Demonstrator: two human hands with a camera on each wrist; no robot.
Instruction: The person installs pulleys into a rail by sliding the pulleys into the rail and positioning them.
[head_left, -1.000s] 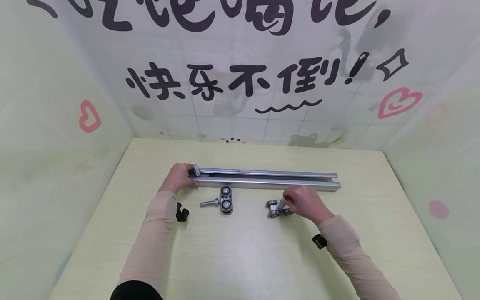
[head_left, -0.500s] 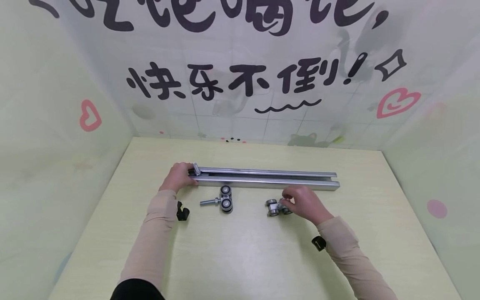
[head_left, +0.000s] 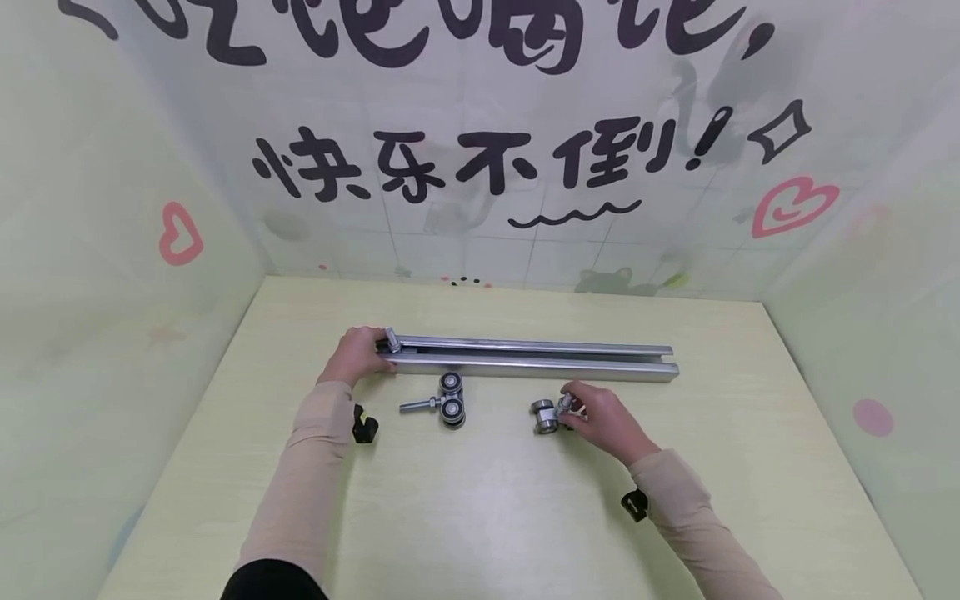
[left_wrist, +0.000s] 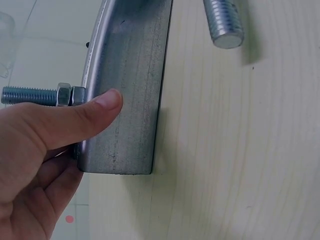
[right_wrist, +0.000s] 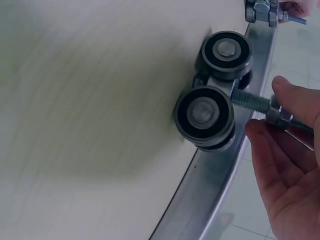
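A steel channel track (head_left: 540, 368) lies across the table with its slot facing up. My left hand (head_left: 352, 357) grips its left end, where a threaded bolt (left_wrist: 30, 96) with nuts sticks up from the slot. In the left wrist view the thumb lies flat along the track's side wall. My right hand (head_left: 609, 421) pinches the nuts (right_wrist: 278, 113) on the bolt of a roller trolley (right_wrist: 215, 95), thumb on one side and fingers on the other. That trolley rests on its wheels in front of the track's right half; fingers partly hide it in the head view.
A second roller trolley (head_left: 452, 402) lies on its side before the track, its bolt (head_left: 417, 406) pointing left. Behind the table (head_left: 480, 517) rises a printed backdrop (head_left: 465, 167), with more sheeting along both sides.
My right hand has dropped slightly toward me and its fingers have parted more, so the trolley's upright bolt now shows between them. The left hand and track hold still.
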